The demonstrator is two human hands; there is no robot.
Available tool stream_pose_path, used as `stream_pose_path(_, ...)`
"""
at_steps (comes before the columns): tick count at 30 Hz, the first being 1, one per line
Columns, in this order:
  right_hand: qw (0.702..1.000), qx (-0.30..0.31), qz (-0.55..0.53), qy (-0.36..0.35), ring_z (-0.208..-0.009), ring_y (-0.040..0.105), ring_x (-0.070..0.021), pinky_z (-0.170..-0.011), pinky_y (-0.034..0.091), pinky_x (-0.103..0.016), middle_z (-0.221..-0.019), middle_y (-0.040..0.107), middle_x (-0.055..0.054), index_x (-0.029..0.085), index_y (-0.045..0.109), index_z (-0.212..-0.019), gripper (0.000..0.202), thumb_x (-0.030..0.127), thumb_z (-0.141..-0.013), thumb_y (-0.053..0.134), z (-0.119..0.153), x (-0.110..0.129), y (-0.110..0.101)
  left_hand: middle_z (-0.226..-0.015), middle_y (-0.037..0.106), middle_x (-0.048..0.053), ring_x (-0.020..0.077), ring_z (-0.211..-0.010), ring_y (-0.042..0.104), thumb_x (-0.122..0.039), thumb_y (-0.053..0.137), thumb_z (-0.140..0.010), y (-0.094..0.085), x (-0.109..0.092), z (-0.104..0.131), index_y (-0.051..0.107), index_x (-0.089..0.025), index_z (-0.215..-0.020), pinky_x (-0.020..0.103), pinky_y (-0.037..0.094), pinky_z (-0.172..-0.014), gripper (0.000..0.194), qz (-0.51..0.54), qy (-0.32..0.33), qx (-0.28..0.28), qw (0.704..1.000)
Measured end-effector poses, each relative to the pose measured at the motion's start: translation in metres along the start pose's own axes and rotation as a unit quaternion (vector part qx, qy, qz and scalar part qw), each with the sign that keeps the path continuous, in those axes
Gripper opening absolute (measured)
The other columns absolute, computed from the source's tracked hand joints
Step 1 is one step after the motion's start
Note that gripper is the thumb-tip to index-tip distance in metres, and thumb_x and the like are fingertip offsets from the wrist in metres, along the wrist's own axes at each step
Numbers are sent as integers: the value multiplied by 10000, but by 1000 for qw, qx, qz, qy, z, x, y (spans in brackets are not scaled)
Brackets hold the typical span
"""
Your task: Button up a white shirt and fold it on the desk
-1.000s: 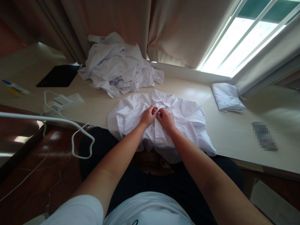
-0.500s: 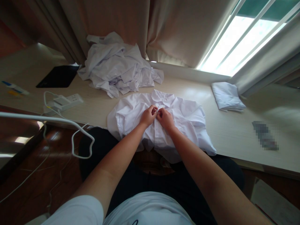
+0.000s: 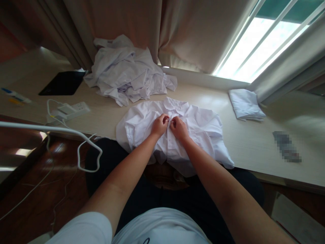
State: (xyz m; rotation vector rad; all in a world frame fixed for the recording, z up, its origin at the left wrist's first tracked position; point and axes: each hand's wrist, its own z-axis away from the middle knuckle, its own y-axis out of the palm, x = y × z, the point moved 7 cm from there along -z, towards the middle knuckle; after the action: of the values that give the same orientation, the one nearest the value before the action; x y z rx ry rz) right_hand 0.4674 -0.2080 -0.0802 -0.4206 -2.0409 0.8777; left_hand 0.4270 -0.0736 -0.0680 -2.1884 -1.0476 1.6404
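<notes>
A white button-up shirt (image 3: 203, 130) lies spread over the desk's front edge, its collar pointing away from me and its lower part hanging toward my lap. On the front placket, just below the collar, my left hand (image 3: 160, 125) pinches the fabric with curled fingers. Close beside it, my right hand (image 3: 179, 128) is closed on the shirt's other front edge. A narrow gap separates the fingertips. Any button between them is too small to make out.
Behind the shirt lies a heap of crumpled white garments (image 3: 127, 71). A folded white garment (image 3: 246, 104) rests at the right. To the left are a black mat (image 3: 62, 83), a power strip (image 3: 73, 110) and a white cable hose (image 3: 63, 128) crossing the desk edge.
My two hands, whose fingertips met at the placket, have drawn slightly apart. The shirt and everything around it look the same.
</notes>
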Motion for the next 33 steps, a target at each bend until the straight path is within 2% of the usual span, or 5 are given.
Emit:
stream_pose_path(5, 999, -20, 26, -15, -1047, 529, -280, -951, 409, -404, -1083, 604, -126, 200, 586, -1039, 206, 172, -851, 508, -2, 5, -6, -1063, 693, 80, 224, -1049, 605, -140, 564, -865, 0, -5, -1, 672, -221, -1027, 364, 451, -996, 212, -30, 6, -8, 999)
stream_pose_path(12, 994, -6, 106, -4, -1180, 466, -339, -1012, 349, -490, -1296, 565, -150, 213, 579, -1225, 339, 267, -892, 550, 1, 7, -9, -1155, 681, 101, 283, -1148, 551, -189, 610, -865, -5, -4, 4, 675, -255, -1091, 429, 396, -1017, 244, -108, -4, -18, 994)
stream_pose_path(17, 981, 71, 181, -2, -1362, 357, -306, -1145, 215, -546, -1517, 434, -94, 247, 447, -1434, 470, 336, -974, 407, 3, 5, -4, -1382, 602, 42, 257, -1319, 454, -222, 516, -923, -9, -1, 8, 607, -307, -1286, 434, 341, -1075, 385, -218, -6, 20, 976)
stream_pose_path(22, 962, 136, 237, 19, -1470, 233, -296, -1175, 148, -608, -1641, 250, -58, 254, 266, -1563, 571, 377, -1005, 285, 5, -3, 2, -1507, 504, 4, 238, -1435, 345, -257, 395, -970, -8, 2, 10, 536, -306, -1400, 458, 249, -1161, 455, -289, -9, 48, 956)
stream_pose_path(33, 946, 168, 276, 26, -1535, 47, -336, -1186, 97, -641, -1672, 131, -89, 184, 114, -1609, 659, 427, -1006, 220, 8, -20, 9, -1629, 310, -12, 245, -1530, 186, -310, 287, -990, 1, 22, 12, 356, -290, -1543, 496, 122, -1236, 558, -315, -12, 101, 944)
